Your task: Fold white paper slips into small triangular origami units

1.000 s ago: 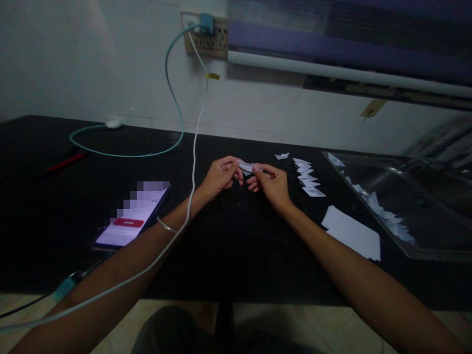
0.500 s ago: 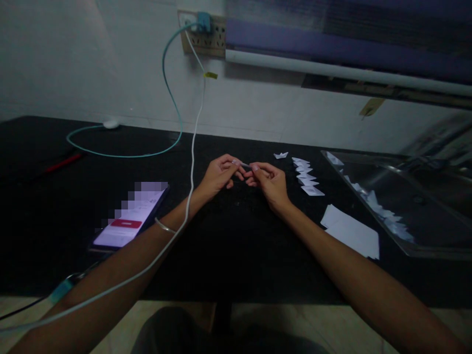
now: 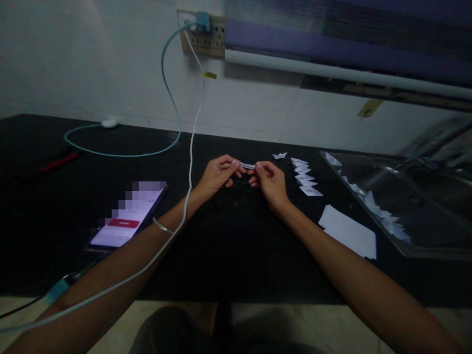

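Observation:
My left hand [image 3: 217, 175] and my right hand [image 3: 270, 181] meet over the middle of a black counter [image 3: 228, 236]. Both pinch the ends of a small folded white paper piece [image 3: 248, 165], stretched flat between the fingertips. To the right of my right hand lies a row of several small folded white papers [image 3: 305, 177]. A tiny paper boat [image 3: 280, 155] sits just behind that row. A silver bangle is on my left wrist.
A lit phone [image 3: 127, 221] lies at the left, with a white cable [image 3: 191, 142] running over my left forearm up to a wall socket [image 3: 201, 30]. A teal cable [image 3: 121, 147] loops behind. Flat white sheets [image 3: 350, 232] lie at the right beside a steel sink [image 3: 398, 206] holding paper scraps.
The folded paper, bunched between my fingers before, is now pulled out thin and flat between both hands. My hands have moved slightly apart.

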A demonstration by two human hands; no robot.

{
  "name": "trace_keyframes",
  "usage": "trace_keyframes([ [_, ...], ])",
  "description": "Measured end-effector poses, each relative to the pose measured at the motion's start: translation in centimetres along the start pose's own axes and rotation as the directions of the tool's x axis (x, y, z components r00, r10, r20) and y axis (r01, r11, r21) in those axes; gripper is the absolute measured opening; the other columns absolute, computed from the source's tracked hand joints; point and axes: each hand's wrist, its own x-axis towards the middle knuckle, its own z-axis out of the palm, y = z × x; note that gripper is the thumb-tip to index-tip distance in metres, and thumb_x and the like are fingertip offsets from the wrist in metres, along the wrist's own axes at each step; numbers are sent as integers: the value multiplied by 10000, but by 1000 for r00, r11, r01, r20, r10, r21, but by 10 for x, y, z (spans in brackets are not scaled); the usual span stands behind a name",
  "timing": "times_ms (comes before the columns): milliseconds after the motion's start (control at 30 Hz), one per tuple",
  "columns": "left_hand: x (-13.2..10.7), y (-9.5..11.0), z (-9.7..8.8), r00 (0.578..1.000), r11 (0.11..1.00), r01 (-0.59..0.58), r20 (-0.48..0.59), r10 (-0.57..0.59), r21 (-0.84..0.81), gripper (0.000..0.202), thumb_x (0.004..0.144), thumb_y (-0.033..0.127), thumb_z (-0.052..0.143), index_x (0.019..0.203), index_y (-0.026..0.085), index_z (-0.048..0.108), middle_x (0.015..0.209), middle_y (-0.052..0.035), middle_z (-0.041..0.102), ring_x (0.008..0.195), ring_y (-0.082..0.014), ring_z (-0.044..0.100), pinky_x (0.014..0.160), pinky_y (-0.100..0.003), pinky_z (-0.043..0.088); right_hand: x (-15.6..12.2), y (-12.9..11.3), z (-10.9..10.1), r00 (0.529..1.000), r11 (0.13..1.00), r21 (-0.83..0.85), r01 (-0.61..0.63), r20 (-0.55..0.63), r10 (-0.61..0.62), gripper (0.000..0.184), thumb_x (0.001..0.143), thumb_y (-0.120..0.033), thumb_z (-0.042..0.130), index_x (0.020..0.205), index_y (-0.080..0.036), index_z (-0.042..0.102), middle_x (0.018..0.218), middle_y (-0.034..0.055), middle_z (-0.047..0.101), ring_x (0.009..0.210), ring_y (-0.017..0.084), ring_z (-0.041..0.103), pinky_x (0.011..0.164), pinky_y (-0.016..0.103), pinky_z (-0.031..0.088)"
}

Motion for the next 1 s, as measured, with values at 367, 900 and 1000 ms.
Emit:
trace_keyframes([
  [367, 4, -8, -3, 999, 995, 0, -42, 4, 104, 236, 846, 336, 658, 989, 153, 703, 787, -62, 685, 508, -62, 540, 408, -175, 394, 5, 8, -3, 993, 991, -53, 119, -3, -119, 224, 828, -417, 663, 815, -203, 599, 701, 5, 648, 565, 106, 592, 543, 257, 526],
  [900, 2, -4, -1, 998, 982, -57, -20, 62, 179, 299, 881, 286, 608, 1117, 114, 671, 804, -94, 715, 627, -104, 635, 438, -161, 403, 3, 8, -2, 984, 973, -159, 165, -40, -173, 197, 856, -410, 626, 864, -225, 558, 633, -16, 618, 510, 115, 570, 498, 261, 483],
  [1000, 2, -5, -2, 998, 983, -64, -14, 68, 173, 310, 871, 309, 620, 1120, 126, 648, 801, -82, 712, 628, -101, 635, 448, -158, 410, 5, 9, -3, 986, 976, -164, 147, -58, -158, 243, 827, -414, 659, 933, -236, 534, 614, -32, 619, 496, 116, 574, 492, 257, 485],
])
